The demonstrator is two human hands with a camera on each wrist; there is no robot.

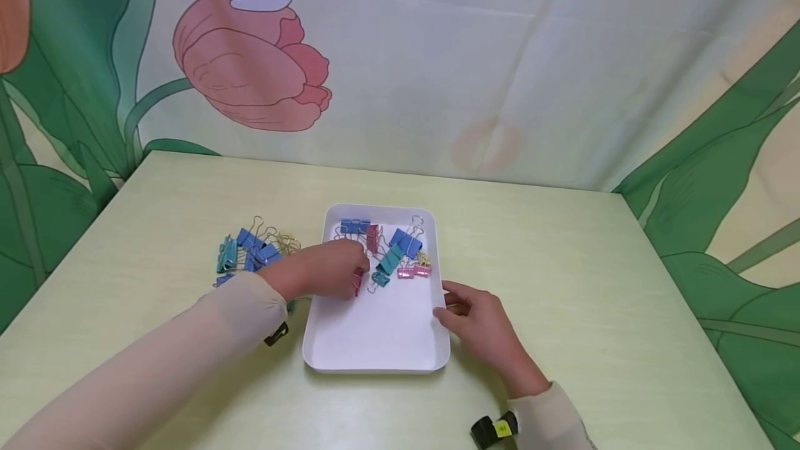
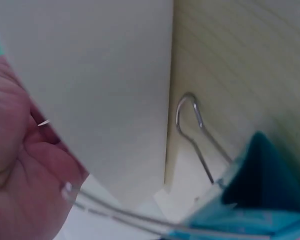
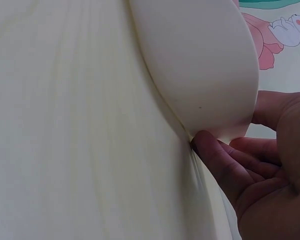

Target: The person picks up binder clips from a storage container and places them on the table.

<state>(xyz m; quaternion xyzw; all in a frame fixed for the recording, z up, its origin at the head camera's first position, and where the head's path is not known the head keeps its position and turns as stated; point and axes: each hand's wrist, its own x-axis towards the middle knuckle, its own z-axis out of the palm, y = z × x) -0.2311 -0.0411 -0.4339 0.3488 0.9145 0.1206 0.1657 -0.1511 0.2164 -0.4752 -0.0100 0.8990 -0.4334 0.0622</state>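
Your left hand (image 1: 334,269) pinched a magenta binder clip (image 1: 357,282) over the white tray (image 1: 378,339) your right hand (image 1: 480,321) gripped.

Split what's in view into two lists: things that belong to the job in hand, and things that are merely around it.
Part of the job:
- white tray, gripped by the right hand
- pink binder clip at the left hand
- other clips in the tray
- clip pile beside it

Merely around:
- table
- flower-print backdrop
- black piece with yellow label
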